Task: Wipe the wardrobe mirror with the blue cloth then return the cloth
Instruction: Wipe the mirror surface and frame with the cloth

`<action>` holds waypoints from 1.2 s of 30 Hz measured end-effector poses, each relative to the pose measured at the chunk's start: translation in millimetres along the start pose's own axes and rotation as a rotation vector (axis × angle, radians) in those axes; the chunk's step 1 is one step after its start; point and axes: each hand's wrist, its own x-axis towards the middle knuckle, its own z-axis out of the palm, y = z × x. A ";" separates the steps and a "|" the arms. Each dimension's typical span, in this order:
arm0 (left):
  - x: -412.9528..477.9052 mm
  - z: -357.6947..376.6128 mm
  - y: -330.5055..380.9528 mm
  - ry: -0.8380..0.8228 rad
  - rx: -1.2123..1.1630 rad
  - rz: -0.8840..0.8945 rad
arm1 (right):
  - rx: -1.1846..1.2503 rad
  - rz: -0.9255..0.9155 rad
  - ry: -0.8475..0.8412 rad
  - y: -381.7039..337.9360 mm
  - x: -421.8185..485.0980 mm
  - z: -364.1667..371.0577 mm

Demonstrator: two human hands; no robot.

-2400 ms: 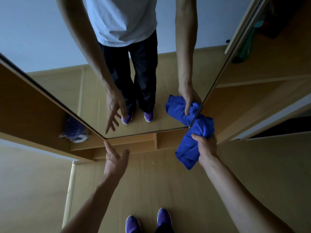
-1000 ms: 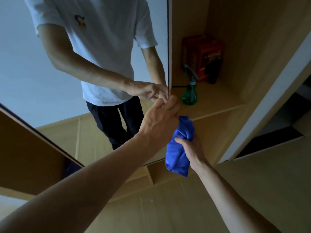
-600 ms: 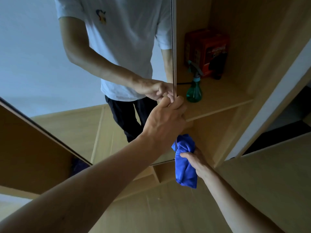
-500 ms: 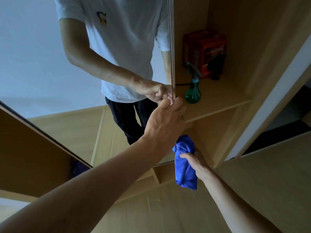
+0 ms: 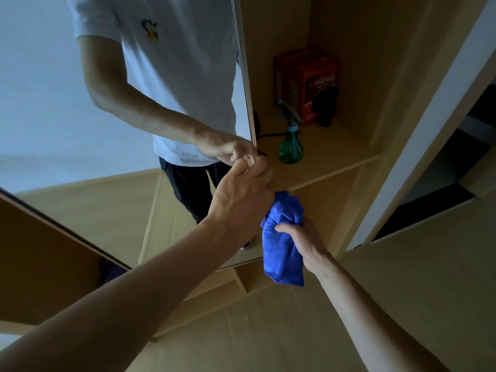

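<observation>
Change: the left hand (image 5: pixel 241 200), earlier open and low by the bottom edge of the mirror, has been raised to its side edge.
Room: a light wooden floor (image 5: pixel 268 331) is seen; a pale wall is shown only as a reflection.
Wardrobe mirror (image 5: pixel 107 130): its right vertical edge is gripped by the left hand, with the fingers curled round it.
Shelf (image 5: pixel 335 154): light wood, just beside the mirror; a red box (image 5: pixel 306 81), a green spray bottle (image 5: pixel 291 147) and a black cable (image 5: pixel 271 135) are placed on it.
Blue cloth (image 5: pixel 281 248): bunched, clamped in the curled right hand (image 5: pixel 303 242) below the shelf, just beside the left hand.
</observation>
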 end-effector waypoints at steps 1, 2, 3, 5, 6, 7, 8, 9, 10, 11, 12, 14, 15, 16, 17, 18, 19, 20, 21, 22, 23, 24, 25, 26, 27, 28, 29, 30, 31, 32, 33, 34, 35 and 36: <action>-1.0 3.1 -0.3 0.024 -0.025 0.001 | -0.015 0.024 0.006 9.0 1.8 1.6; -1.7 5.4 0.1 0.045 -0.053 0.001 | -0.030 0.065 0.022 20.6 6.7 2.4; -2.8 7.2 1.0 0.064 -0.082 0.000 | -0.039 0.093 0.036 31.0 8.2 3.7; -6.3 7.8 2.5 0.104 -0.139 -0.011 | -0.074 0.150 0.028 52.9 11.2 7.0; -8.2 7.1 3.0 0.115 -0.164 -0.011 | -0.082 0.170 0.020 66.4 15.9 8.6; -10.0 6.3 3.4 0.118 -0.182 -0.004 | -0.084 0.191 0.010 74.0 15.4 10.5; -11.8 5.1 3.3 0.119 -0.189 0.004 | -0.068 0.189 0.016 78.7 15.7 12.2; -13.1 3.3 2.7 0.118 -0.189 0.011 | -0.055 0.178 0.022 80.0 15.5 14.0; -14.2 1.1 2.1 0.121 -0.184 0.014 | -0.050 0.155 0.028 78.8 14.9 15.5; -15.0 -1.2 1.6 0.120 -0.173 0.019 | -0.048 0.147 0.042 74.6 13.2 16.8; -15.7 -3.4 1.5 0.119 -0.165 0.024 | -0.035 0.132 0.054 66.7 9.9 17.5; -14.9 -8.5 1.3 0.109 -0.149 0.022 | 0.000 0.113 0.095 47.1 4.1 17.5; -14.4 -10.2 1.4 0.108 -0.141 0.021 | 0.003 0.094 0.103 36.3 1.5 17.3; -14.0 -10.7 1.7 0.104 -0.131 0.025 | -0.001 0.062 0.105 26.2 0.2 15.8; -14.1 -11.6 2.1 0.090 -0.121 0.030 | -0.018 0.026 0.100 14.9 -3.1 13.9; -14.2 -12.9 2.2 0.072 -0.109 0.033 | -0.029 -0.013 0.097 2.9 -7.3 11.1; -14.1 -14.0 2.3 0.056 -0.102 0.039 | -0.034 -0.053 0.098 -8.1 -10.6 7.5; -14.2 -15.5 2.7 0.044 -0.094 0.044 | -0.027 -0.084 0.101 -19.2 -15.4 4.4; -13.7 -18.0 2.9 0.035 -0.084 0.044 | -0.017 -0.094 0.108 -30.5 -20.1 1.8; -13.0 -21.5 2.3 0.030 -0.077 0.040 | 0.002 -0.108 0.107 -42.1 -25.7 -0.2; -11.1 -25.2 0.1 0.048 -0.081 0.036 | 0.014 -0.118 0.104 -50.6 -29.0 -1.5; -7.7 -29.5 -3.9 0.071 -0.092 0.029 | 0.020 -0.132 0.098 -59.7 -34.0 -1.5; -4.1 -34.4 -9.3 0.087 -0.101 0.015 | 0.017 -0.138 0.099 -65.4 -36.2 -1.0; -0.1 -38.7 -16.8 0.097 -0.100 -0.006 | 0.012 -0.128 0.108 -69.4 -38.6 -0.9; 3.7 -44.4 -24.2 0.113 -0.096 -0.023 | 0.003 -0.108 0.110 -73.1 -42.9 0.0; 7.1 -52.2 -31.6 0.128 -0.089 -0.042 | 0.002 -0.093 0.109 -74.0 -44.7 -0.6; 10.0 -60.6 -38.4 0.156 -0.084 -0.069 | -0.005 -0.090 0.111 -73.8 -45.6 -0.4; 12.1 -69.6 -43.7 0.187 -0.090 -0.098 | -0.018 -0.099 0.114 -72.5 -45.9 -0.6; 14.0 -77.9 -47.8 0.216 -0.100 -0.130 | -0.038 -0.106 0.120 -70.6 -46.2 -0.1; 15.4 -85.3 -51.6 0.241 -0.111 -0.159 | -0.059 -0.118 0.122 -67.7 -45.6 0.0; 16.7 -91.7 -55.3 0.265 -0.117 -0.179 | -0.075 -0.125 0.129 -65.3 -45.8 0.3; 17.7 -98.0 -59.0 0.285 -0.118 -0.191 | -0.085 -0.116 0.133 -62.6 -45.1 0.3; 19.0 -103.1 -62.9 0.304 -0.112 -0.197 | -0.089 -0.094 0.135 -61.8 -45.9 0.4; 20.3 -106.1 -67.3 0.307 -0.109 -0.204 | -0.083 -0.079 0.128 -62.0 -47.4 0.2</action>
